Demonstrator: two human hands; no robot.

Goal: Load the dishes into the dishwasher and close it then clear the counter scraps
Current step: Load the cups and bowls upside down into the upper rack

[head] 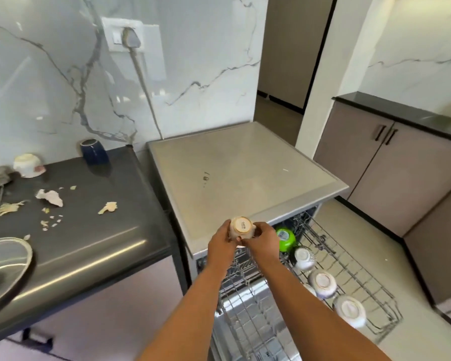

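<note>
Left hand (220, 243) + right hand (262, 239): both grip round ceramic cup (241, 227), inverted | over wire rack (349, 272)

Both hands (223, 243) hold upturned cup (241, 227) over dishwasher rack (349, 267)

Glazed ceramic cup (241, 227) in my hands; wire-metal rack (349, 272) lower right; glossy dark counter (89, 230) left.
</note>
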